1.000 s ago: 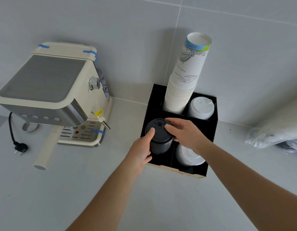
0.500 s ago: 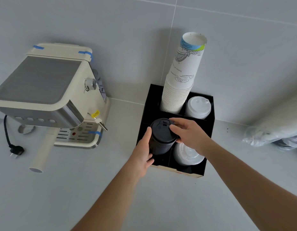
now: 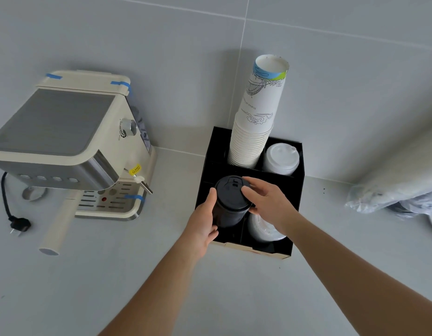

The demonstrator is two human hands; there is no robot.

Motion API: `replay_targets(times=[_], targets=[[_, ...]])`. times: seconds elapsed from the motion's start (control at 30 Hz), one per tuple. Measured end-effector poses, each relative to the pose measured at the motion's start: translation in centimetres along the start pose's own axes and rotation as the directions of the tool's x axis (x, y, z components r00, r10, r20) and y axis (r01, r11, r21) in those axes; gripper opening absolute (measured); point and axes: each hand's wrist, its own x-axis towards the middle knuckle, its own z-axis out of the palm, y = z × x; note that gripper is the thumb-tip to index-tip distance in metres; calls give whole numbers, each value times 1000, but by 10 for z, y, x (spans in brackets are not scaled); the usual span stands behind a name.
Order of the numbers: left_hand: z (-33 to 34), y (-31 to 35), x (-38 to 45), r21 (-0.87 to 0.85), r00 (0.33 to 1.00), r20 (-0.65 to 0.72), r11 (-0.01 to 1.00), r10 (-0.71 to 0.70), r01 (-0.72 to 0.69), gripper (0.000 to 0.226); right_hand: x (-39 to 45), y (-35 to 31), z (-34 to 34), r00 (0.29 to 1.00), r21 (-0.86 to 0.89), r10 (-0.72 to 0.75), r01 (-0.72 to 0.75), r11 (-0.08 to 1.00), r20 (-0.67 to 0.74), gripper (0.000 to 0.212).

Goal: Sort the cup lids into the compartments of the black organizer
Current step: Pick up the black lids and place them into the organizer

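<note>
A black organizer (image 3: 297, 190) with four compartments stands against the tiled wall. A stack of black lids (image 3: 228, 204) rises out of its front left compartment. My left hand (image 3: 204, 223) wraps the stack's left side, and my right hand (image 3: 267, 203) presses fingers on the stack's top right edge. The back right compartment holds a stack of white lids (image 3: 280, 159). Clear lids (image 3: 263, 230) lie in the front right compartment, partly hidden by my right wrist. A tall stack of paper cups (image 3: 257, 117) fills the back left compartment.
A cream espresso machine (image 3: 72, 141) stands at the left, with its portafilter handle (image 3: 58, 226) jutting forward and a black plug (image 3: 17, 224) on the counter. A plastic-wrapped bundle (image 3: 394, 190) lies at the right against the wall.
Both hands stay on the black lid stack. The stack now sticks up a little higher out of its compartment, and my right fingers sit more on its top edge.
</note>
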Motion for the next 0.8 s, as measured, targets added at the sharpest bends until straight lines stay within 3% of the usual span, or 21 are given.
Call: replay_targets(times=[0.5,0.57,0.7,0.8], targets=[[-4,-2,-7,-111,1000,-30,994,1,-5,77,-21,-5,-8,997,86,80,-79,993,-12,30],[-3,0,-9,-96,999,-36,995,12,-15,75,-24,-6,-11,998,63,65,-64,996,-10,25],[0,0,-12,8,995,-47,996,89,-89,69,-26,-8,-9,999,4,38,-38,999,-22,42],[0,-1,-14,83,987,-56,985,153,-148,57,-25,-11,-3,999,-33,22,-23,999,-33,32]])
